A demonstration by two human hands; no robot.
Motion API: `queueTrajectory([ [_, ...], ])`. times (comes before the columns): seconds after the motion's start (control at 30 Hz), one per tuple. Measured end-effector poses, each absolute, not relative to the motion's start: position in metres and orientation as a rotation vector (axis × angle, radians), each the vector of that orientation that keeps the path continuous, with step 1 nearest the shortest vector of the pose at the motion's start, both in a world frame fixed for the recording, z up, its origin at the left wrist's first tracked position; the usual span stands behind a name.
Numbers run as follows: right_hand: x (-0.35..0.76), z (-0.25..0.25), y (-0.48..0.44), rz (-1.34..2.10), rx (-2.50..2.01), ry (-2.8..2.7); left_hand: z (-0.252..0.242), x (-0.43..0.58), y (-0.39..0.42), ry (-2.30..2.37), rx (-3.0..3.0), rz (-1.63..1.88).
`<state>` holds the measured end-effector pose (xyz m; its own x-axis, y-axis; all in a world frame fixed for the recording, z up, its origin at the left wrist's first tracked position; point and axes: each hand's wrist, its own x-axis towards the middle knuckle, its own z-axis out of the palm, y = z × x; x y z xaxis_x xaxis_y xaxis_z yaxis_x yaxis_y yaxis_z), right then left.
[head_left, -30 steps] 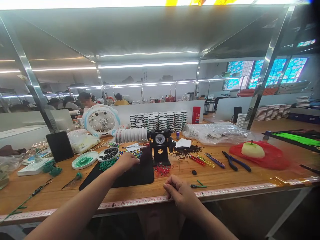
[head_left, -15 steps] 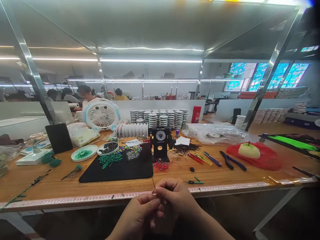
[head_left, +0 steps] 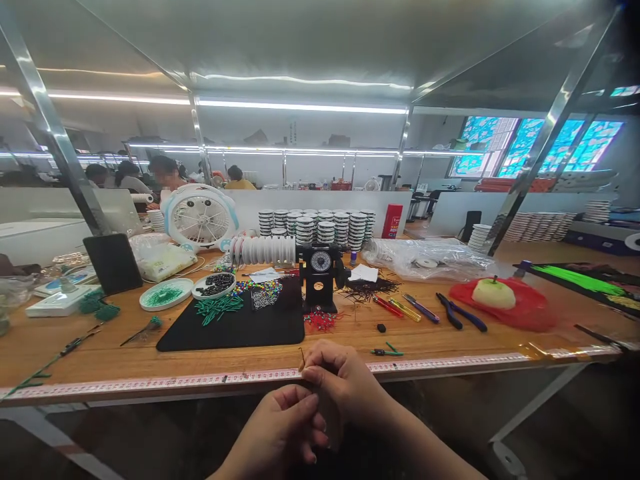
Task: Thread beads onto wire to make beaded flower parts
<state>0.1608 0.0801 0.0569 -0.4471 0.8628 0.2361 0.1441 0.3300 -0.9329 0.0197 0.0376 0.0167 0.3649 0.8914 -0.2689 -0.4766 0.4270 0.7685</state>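
My right hand [head_left: 345, 380] is pinched over the table's front edge. A short, thin dark strand [head_left: 301, 355] sticks up from its fingertips; whether it is cord or wire I cannot tell. Below and to the left, my left hand [head_left: 280, 430] has thumb and forefinger pressed together. What lies between them, if anything, is too small to make out. A black mat [head_left: 235, 337] lies beyond the hands, bearing green tube-like pieces [head_left: 219, 308] and small coloured beads [head_left: 273, 288]. Just past my right hand is a small green-and-black piece [head_left: 385, 352].
A black counter device [head_left: 320, 280] stands behind the mat beside white spools [head_left: 265, 250]. Pliers [head_left: 460, 313], pens [head_left: 420, 309] and a pale fruit on a red bag [head_left: 530, 310] lie to the right. A measuring tape [head_left: 200, 381] runs along the front edge. A fan [head_left: 200, 220] stands at the back.
My hands have moved apart slightly, the right one upward from the left. Less of the dark strand shows above the right fingertips. The whole view has shifted a little.
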Motion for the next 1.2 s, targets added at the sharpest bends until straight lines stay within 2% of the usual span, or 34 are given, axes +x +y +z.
queueTrajectory([
  [0.17,0.163,0.058,0.070,1.402,-1.033,-1.656,0.017,0.017,0.037,0.627,0.237,1.147],
  [0.37,0.162,0.045,0.058,1.530,-0.975,-1.491,0.021,0.019,0.034,0.659,0.200,1.168],
  [0.6,0.149,0.036,0.045,1.201,-1.051,-1.503,0.028,0.023,0.032,0.679,0.193,1.141],
  [0.93,0.148,0.025,0.041,1.076,-1.084,-1.570,0.025,0.021,0.030,0.574,0.167,1.109],
  [1.2,0.146,0.022,0.039,1.103,-1.067,-1.546,0.022,0.020,0.029,0.560,0.181,1.109],
])
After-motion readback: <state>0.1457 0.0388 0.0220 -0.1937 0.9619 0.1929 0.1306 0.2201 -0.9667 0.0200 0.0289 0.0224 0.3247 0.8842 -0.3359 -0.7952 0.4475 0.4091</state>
